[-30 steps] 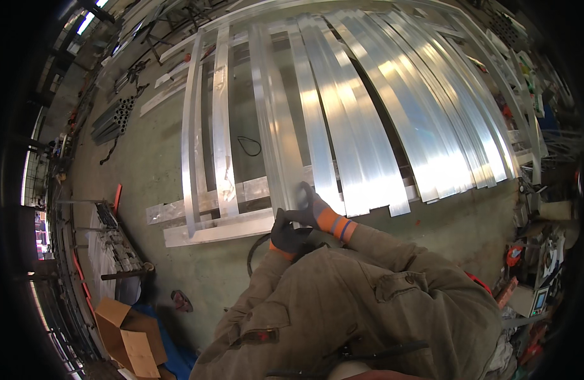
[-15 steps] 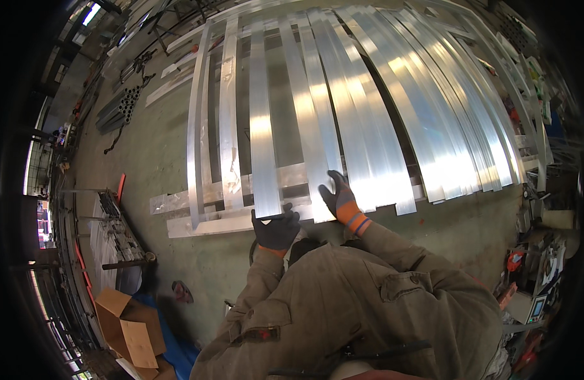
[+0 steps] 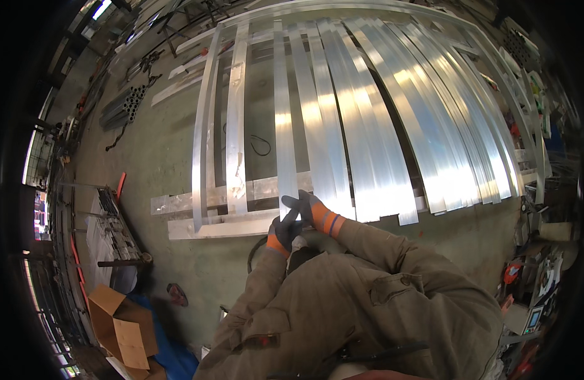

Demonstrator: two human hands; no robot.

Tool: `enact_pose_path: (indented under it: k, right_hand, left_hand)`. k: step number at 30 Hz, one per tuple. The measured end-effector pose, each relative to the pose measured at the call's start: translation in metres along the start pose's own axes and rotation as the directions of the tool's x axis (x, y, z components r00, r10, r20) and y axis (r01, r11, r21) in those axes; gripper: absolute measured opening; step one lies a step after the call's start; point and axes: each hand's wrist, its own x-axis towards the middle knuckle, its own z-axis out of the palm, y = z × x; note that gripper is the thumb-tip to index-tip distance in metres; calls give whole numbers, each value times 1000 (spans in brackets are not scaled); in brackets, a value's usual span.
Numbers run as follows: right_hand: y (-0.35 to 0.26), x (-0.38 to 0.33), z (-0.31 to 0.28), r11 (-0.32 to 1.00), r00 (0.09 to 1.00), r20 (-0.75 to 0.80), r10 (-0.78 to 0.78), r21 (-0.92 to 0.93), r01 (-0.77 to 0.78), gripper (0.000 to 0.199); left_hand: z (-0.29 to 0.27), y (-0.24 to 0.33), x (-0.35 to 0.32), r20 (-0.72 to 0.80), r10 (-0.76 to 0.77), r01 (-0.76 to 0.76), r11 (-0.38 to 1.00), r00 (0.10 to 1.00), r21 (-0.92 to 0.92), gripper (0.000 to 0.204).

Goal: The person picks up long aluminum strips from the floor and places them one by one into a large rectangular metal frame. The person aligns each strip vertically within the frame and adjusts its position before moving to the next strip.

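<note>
Both hands, in grey work gloves with orange cuffs, are together at the near end of a long shiny metal bar [image 3: 284, 136]. My left hand [image 3: 284, 232] is closed round the bar's near end from below. My right hand [image 3: 307, 209] lies against the same end from the right, its fingers closed over it and partly overlapping the left glove. To the right, more flat metal bars [image 3: 374, 158] lie side by side, running away from me. Left of the held bar, a stained bar [image 3: 237, 126] and a narrower bar [image 3: 206, 126] lie apart from each other.
Crosswise metal beams [image 3: 190, 228] support the bars at the near end. A bundle of dark tubes [image 3: 124, 107] lies on the floor at far left. An open cardboard box [image 3: 124, 323] stands near left beside a blue sheet [image 3: 168, 342]. A rack [image 3: 118, 231] holds offcuts.
The held bar has shifted right, closer to the other bars, and shows a narrower face. My right hand has moved left from the neighbouring bars to join my left hand.
</note>
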Motion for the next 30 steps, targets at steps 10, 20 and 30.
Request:
enact_pose_path:
  k: [10, 20, 30]
  right_hand:
    - [70, 36, -52, 933, 968, 133, -212, 322, 160, 87]
    - [44, 1, -60, 949, 975, 149, -164, 295, 114, 58]
    - [9, -9, -15, 587, 812, -191, -552, -781, 215, 84]
  left_hand:
    - [-3, 11, -7, 491, -193, 527, 281, 849, -802, 92]
    - [-35, -13, -15, 204, -130, 220, 131, 970, -967, 84]
    - [-52, -24, -17, 320, -55, 316, -80, 946, -946, 76]
